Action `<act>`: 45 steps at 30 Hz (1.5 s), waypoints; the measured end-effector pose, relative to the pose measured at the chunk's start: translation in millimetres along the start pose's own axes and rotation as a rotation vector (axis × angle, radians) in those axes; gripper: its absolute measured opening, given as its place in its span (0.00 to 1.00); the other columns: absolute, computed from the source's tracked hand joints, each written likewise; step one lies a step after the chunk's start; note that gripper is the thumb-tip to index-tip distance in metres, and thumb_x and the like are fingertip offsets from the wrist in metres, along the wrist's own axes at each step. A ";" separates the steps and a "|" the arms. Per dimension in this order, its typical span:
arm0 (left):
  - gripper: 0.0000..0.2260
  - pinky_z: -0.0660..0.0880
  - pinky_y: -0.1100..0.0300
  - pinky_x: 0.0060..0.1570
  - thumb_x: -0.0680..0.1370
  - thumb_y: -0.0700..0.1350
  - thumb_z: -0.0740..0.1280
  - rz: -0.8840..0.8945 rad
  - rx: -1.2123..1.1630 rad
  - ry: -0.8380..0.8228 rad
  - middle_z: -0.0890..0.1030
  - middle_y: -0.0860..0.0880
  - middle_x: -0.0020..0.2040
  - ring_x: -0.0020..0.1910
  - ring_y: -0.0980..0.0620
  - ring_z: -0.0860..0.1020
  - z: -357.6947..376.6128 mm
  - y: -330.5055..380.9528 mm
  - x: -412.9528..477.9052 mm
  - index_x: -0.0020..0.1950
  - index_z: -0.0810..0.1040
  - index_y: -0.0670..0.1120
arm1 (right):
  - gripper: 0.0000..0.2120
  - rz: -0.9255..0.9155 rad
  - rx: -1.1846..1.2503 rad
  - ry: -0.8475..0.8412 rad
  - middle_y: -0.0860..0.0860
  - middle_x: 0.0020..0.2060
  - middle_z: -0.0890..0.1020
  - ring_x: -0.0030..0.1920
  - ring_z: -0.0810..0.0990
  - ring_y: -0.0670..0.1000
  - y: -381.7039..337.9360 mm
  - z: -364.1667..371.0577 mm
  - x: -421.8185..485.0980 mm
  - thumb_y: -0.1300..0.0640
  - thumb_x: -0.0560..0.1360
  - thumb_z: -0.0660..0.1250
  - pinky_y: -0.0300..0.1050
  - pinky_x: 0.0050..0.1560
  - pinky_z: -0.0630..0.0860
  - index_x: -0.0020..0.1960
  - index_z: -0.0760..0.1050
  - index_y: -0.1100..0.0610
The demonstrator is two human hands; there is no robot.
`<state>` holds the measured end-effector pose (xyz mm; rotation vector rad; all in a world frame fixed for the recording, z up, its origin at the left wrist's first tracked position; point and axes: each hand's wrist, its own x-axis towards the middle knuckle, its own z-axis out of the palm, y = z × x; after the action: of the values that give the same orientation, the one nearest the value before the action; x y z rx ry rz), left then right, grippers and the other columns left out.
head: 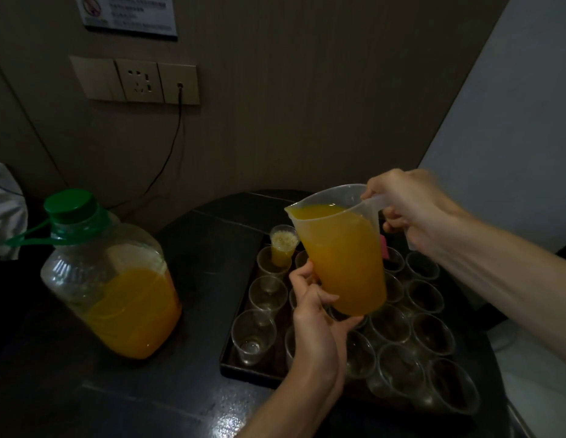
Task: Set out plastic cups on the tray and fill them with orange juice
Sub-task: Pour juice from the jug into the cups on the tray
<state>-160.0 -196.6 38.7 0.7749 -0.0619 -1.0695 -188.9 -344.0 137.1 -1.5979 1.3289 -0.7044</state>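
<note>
A clear plastic pitcher (341, 254) nearly full of orange juice hangs tilted over the dark tray (231, 365). My right hand (411, 210) grips its handle from the right. My left hand (310, 308) cups the pitcher's lower side and base, fingers curled round it. Several empty clear plastic cups (253, 336) stand in rows on the tray. One cup (283, 246) at the tray's far left corner holds juice with foam on top, seated in another cup. The pitcher's spout points left, near that filled cup.
A large clear jug (117, 279) with a green cap, about half full of juice, stands on the dark counter (180, 403) left of the tray. A wall socket (139, 80) with a black cable is behind. A white bag (5, 210) lies at the far left.
</note>
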 end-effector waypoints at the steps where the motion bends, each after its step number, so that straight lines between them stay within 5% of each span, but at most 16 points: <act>1: 0.20 0.71 0.29 0.63 0.76 0.33 0.53 -0.003 -0.005 0.004 0.75 0.50 0.64 0.59 0.49 0.74 0.7 -0.6 0.2 0.64 0.70 0.47 | 0.08 0.000 -0.002 -0.001 0.51 0.30 0.71 0.23 0.67 0.45 -0.1 -0.3 0.1 0.61 0.72 0.70 0.40 0.25 0.67 0.51 0.77 0.59; 18: 0.19 0.74 0.29 0.61 0.76 0.35 0.55 -0.012 -0.002 -0.017 0.74 0.49 0.67 0.63 0.47 0.73 -0.4 -9.4 3.4 0.64 0.71 0.49 | 0.17 0.016 -0.020 0.002 0.52 0.30 0.70 0.22 0.66 0.46 -2.7 0.4 6.5 0.62 0.72 0.70 0.41 0.26 0.68 0.61 0.76 0.61; 45: 0.20 0.73 0.29 0.61 0.77 0.33 0.53 -0.023 -0.014 0.007 0.74 0.51 0.64 0.59 0.49 0.74 3.2 -10.8 4.4 0.65 0.71 0.46 | 0.05 0.018 -0.058 -0.007 0.51 0.29 0.71 0.21 0.67 0.44 -4.9 -3.2 -3.3 0.62 0.73 0.70 0.38 0.23 0.66 0.49 0.78 0.60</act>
<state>-167.3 -204.5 33.3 0.7682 -0.0397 -1.0881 -190.3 -341.7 143.3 -1.6309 1.3676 -0.6540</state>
